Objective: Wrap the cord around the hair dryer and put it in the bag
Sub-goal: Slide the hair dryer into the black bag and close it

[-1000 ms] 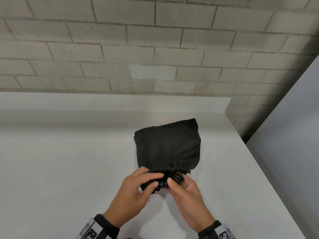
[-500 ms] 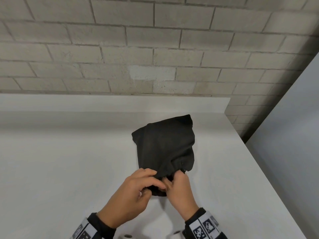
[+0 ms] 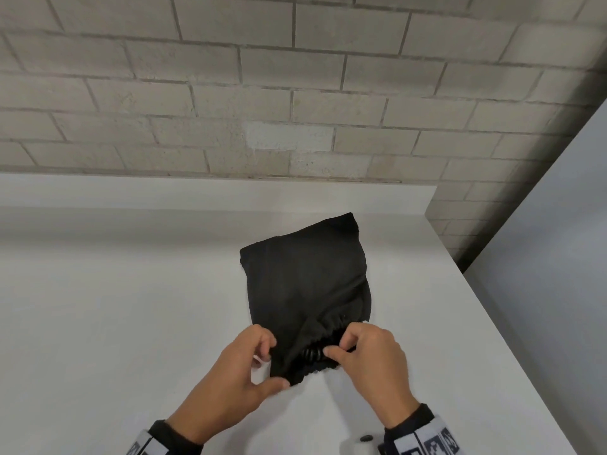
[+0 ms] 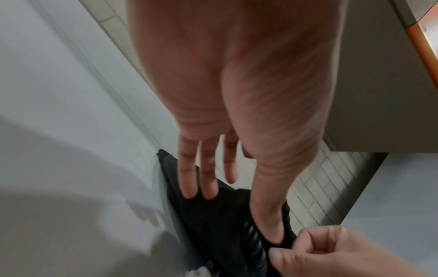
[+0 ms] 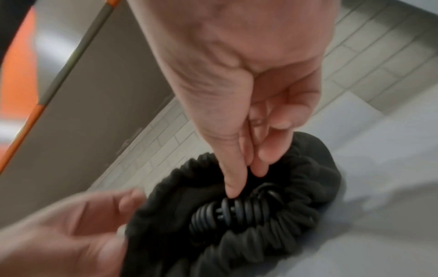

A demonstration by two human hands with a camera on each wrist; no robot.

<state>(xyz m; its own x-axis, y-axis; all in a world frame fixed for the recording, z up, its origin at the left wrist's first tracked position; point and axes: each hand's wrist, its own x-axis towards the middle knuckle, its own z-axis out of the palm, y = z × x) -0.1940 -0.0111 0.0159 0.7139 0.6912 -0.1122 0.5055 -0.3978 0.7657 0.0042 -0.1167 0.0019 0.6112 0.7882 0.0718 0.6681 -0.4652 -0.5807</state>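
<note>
hair dryer tucked inside soft black bag [image 3: 303, 284] on white bench [image 3: 115, 307], coiled cord [image 5: 233, 211] peeking at gathered mouth, left hand [image 3: 244, 372] pinching limp hem, right hand [image 3: 369, 356] nipping puckered rim, floppy cloth best taken at drawstring edge.

White counter [image 3: 115, 323] against brick wall; black drawstring bag [image 3: 305, 284] lying flat on it
</note>
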